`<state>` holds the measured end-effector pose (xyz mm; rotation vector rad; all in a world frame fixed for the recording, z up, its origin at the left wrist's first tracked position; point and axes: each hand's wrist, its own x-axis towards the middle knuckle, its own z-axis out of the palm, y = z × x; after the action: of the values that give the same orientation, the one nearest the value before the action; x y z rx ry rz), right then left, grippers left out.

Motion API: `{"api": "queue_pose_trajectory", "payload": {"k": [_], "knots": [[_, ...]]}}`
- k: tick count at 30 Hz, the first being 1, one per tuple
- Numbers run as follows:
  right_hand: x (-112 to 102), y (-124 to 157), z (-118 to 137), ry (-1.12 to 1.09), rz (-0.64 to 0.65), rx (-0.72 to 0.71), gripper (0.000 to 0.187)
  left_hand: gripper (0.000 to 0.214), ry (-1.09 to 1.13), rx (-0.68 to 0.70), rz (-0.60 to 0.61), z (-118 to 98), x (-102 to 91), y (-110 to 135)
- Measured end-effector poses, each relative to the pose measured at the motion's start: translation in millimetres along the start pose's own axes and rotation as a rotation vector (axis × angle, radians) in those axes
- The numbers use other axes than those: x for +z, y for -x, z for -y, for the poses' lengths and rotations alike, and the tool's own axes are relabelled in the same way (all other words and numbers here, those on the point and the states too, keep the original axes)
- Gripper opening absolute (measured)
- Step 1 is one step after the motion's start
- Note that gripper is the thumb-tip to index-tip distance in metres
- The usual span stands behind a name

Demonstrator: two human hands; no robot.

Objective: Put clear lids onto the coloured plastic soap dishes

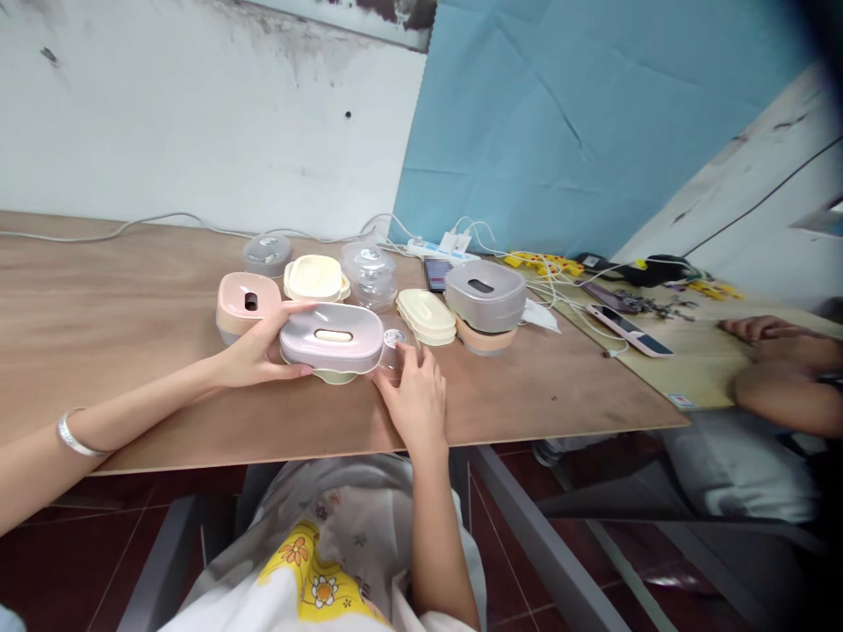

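Note:
My left hand [260,351] grips the left end of a lilac oval box [333,333], fingers behind it and thumb at the front. The box has an oblong slot in its top, and a pale green part [335,377] shows beneath. My right hand [418,395] is curled at the right side, its fingers and thumb around the near part of a clear plastic container [395,338] with a round sticker. The thumb tip lies close to the box's right corner; whether it touches is unclear. A pink box [247,298] with a slotted top stands behind my left wrist.
Behind stand cream lids [314,276], a grey round container [267,253] and stacked clear containers [369,272]. Rightward are more cream lids [426,314], a grey slotted box [486,294] on a peach one, a phone [436,273], cables and a power strip [438,251]. Another person's arm [790,373] rests far right.

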<state>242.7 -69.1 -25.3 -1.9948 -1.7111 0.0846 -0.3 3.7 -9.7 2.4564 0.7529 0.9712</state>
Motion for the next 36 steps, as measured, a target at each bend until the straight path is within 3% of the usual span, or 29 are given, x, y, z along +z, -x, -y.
{"api": "queue_pose_trajectory", "payload": {"k": [8, 15, 20, 22, 24, 28, 36], "knots": [[1.8, -0.4, -2.2, -0.054, -0.096, 0.006, 0.034, 0.094, 0.135, -0.149, 0.002, 5.9, 0.9, 3.4], [5.3, -1.6, -7.5, -0.341, -0.314, 0.099, 0.036, 0.096, 0.134, -0.147, 0.026, 10.8, -0.2, 3.5], [-0.5, -1.7, -13.5, -0.577, -0.374, 0.141, 0.033, 0.094, 0.103, -0.125, 0.025, 15.5, -0.9, 4.0], [-1.2, -1.6, -15.1, -0.724, -0.412, 0.067, 0.036, 0.093, 0.111, -0.131, 0.037, 15.6, -1.2, 3.9], [-0.2, -1.1, -15.1, -0.859, -0.432, -0.106, 0.04, 0.093, 0.119, -0.132, 0.044, 14.5, -1.6, 3.3], [3.2, 2.3, -9.6, -0.881, -0.332, -0.407, 0.046, 0.092, 0.141, -0.121, 0.048, 10.4, -2.3, 1.7], [-6.1, 5.9, -2.3, -0.663, -0.141, -0.54, 0.029, 0.093, 0.199, -0.083, 0.061, 7.1, -2.3, 0.8]]}}
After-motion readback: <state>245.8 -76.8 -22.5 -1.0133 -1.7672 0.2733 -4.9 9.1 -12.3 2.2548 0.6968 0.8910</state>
